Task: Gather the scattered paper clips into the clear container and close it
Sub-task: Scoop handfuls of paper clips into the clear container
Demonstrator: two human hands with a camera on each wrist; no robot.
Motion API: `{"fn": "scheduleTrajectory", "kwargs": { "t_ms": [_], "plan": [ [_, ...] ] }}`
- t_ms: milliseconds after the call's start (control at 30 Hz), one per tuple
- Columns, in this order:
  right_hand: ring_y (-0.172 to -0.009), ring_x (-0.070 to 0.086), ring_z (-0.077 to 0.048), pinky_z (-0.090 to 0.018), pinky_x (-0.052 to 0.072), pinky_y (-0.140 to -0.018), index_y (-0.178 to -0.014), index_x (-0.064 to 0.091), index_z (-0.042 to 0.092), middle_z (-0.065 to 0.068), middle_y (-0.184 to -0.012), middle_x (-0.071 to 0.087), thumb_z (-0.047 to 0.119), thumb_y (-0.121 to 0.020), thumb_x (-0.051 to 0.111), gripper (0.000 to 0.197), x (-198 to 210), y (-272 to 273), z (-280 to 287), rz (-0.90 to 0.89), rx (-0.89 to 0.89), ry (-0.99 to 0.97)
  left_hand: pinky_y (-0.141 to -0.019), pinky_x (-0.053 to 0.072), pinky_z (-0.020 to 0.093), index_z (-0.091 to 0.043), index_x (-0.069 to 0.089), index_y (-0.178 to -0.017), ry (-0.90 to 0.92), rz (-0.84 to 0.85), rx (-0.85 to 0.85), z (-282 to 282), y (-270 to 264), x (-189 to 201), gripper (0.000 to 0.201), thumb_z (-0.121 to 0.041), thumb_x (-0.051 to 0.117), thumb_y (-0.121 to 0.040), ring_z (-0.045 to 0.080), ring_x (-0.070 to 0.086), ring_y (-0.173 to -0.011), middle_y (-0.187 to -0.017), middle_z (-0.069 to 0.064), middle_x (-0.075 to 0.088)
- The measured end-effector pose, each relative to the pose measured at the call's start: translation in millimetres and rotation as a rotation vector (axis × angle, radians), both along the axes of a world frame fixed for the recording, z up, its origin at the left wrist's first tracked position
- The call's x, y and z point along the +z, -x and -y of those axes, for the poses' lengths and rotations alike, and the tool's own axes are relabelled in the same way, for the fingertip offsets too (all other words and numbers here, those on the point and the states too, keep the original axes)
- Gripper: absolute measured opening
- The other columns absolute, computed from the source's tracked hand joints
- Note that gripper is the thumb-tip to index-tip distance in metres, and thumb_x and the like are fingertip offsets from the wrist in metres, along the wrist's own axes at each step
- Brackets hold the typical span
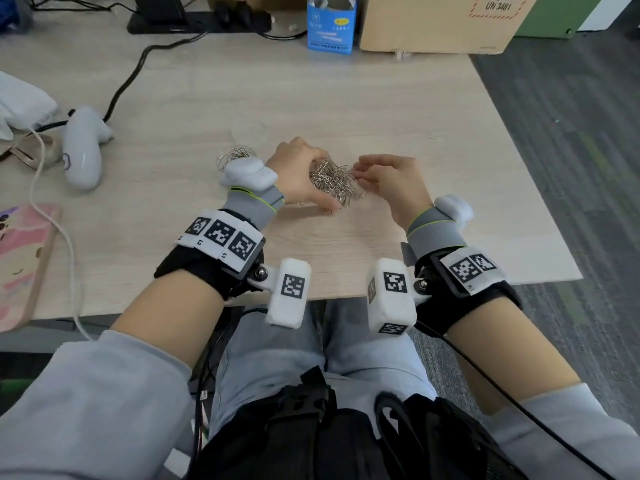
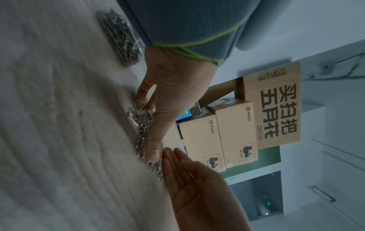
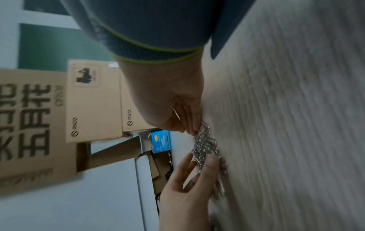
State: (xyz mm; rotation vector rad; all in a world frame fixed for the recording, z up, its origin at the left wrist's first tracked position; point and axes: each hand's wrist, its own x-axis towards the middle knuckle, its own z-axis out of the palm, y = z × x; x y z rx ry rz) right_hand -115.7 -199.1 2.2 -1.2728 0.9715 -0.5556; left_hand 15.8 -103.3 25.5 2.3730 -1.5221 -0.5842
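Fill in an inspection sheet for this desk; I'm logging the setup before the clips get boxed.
Surface: light wood desk, its right edge beside grey carpet.
Job's things: clip pile on the desk between the hands; clear container left of it, open, some clips inside; clear lid lying behind it.
Clutter: white controller, pink notebook, blue box, cardboard box.
Hands: left hand cupped over the pile; right hand fingers at the pile's right edge.
Cables: black cable, white cable.
Surroundings: stacked cartons beyond the desk.
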Motion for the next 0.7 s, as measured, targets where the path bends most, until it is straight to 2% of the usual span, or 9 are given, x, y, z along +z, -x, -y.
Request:
{"fn": "scheduleTrajectory", "kwargs": {
  "t_ms": [33, 167, 300, 433, 533, 600, 633, 700],
  "plan": [
    [-0.083, 0.064, -0.022, -0.022, 0.054, -0.08, -0.11, 0.059, -0.009, -0.017, -0.094, 0.062, -0.013, -0.084, 0.04, 0.033, 0.9, -0.6, -2.5, 0.058, 0.01, -0.089, -0.08, 0.045, 0.038, -0.019, 0.061, -0.105, 0.01, -0.005, 0.018, 2.6, 0.6, -3.2, 0.084, -0.068, 0.075, -0.038, 0.036, 0.055, -0.095, -0.093, 0.01, 0.053],
    [-0.095, 0.064, -0.024, -0.024, 0.053, -0.086, -0.102, 0.059, -0.004, -0.017, -0.098, 0.064, -0.013, -0.084, 0.037, 0.03, -0.3, -0.1, -3.4, 0.194, 0.003, -0.258, -0.085, 0.047, 0.035, -0.021, 0.066, -0.102, 0.16, -0.083, 0.141, 9.5, -0.8, -13.8, 0.051, -0.039, 0.083, -0.058, 0.022, 0.058, -0.09, -0.104, 0.009, 0.06],
    [-0.093, 0.065, -0.023, -0.024, 0.055, -0.083, -0.093, 0.06, -0.003, -0.016, -0.094, 0.066, -0.009, -0.088, 0.036, 0.025, -5.6, -0.7, 2.1, 0.274, -0.007, -0.351, -0.079, 0.048, 0.031, -0.018, 0.07, -0.09, 0.234, -0.134, 0.174, 13.8, -5.2, -16.1, 0.026, -0.025, 0.078, -0.066, 0.02, 0.061, -0.081, -0.092, 0.006, 0.07],
    [-0.087, 0.066, -0.022, -0.024, 0.056, -0.078, -0.09, 0.059, -0.004, -0.017, -0.093, 0.065, -0.006, -0.09, 0.036, 0.023, -2.8, 0.1, 7.0, 0.302, -0.032, -0.447, -0.07, 0.045, 0.023, -0.013, 0.072, -0.087, 0.279, -0.161, 0.198, 16.6, -10.4, -18.0, 0.02, -0.019, 0.076, -0.069, 0.015, 0.058, -0.075, -0.087, 0.009, 0.072],
    [-0.086, 0.065, -0.023, -0.025, 0.056, -0.077, -0.089, 0.058, -0.005, -0.017, -0.09, 0.065, -0.002, -0.092, 0.035, 0.023, 0.2, 1.0, 8.2, 0.328, -0.048, -0.512, -0.066, 0.05, 0.023, -0.009, 0.072, -0.087, 0.31, -0.257, 0.224, 18.0, -15.3, -15.7, 0.02, -0.017, 0.077, -0.069, 0.014, 0.059, -0.066, -0.076, 0.01, 0.07],
    [-0.085, 0.066, -0.024, -0.026, 0.056, -0.078, -0.089, 0.058, -0.004, -0.015, -0.083, 0.069, 0.002, -0.093, 0.034, 0.025, 2.1, 1.6, 9.9, 0.355, -0.054, -0.551, -0.06, 0.05, 0.023, -0.012, 0.072, -0.081, 0.345, -0.309, 0.215, 21.2, -18.0, -11.3, 0.016, -0.017, 0.079, -0.067, 0.0, 0.057, -0.049, -0.054, -0.006, 0.065],
    [-0.083, 0.067, -0.023, -0.026, 0.056, -0.078, -0.09, 0.058, -0.004, -0.014, -0.079, 0.071, 0.003, -0.093, 0.034, 0.025, 2.9, 1.7, 10.3, 0.371, -0.051, -0.568, -0.058, 0.049, 0.023, -0.016, 0.071, -0.077, 0.364, -0.335, 0.19, 23.3, -19.1, -9.2, 0.014, -0.017, 0.08, -0.066, -0.003, 0.056, -0.044, -0.045, -0.011, 0.062],
    [-0.076, 0.07, -0.022, -0.026, 0.057, -0.076, -0.09, 0.059, -0.005, -0.013, -0.072, 0.072, 0.005, -0.093, 0.035, 0.025, 4.3, -0.1, 11.4, 0.385, -0.034, -0.598, -0.058, 0.05, 0.022, -0.018, 0.07, -0.077, 0.386, -0.41, 0.138, 28.6, -16.9, -2.9, 0.015, -0.013, 0.079, -0.066, -0.001, 0.057, -0.044, -0.043, -0.016, 0.061]
  ]
}}
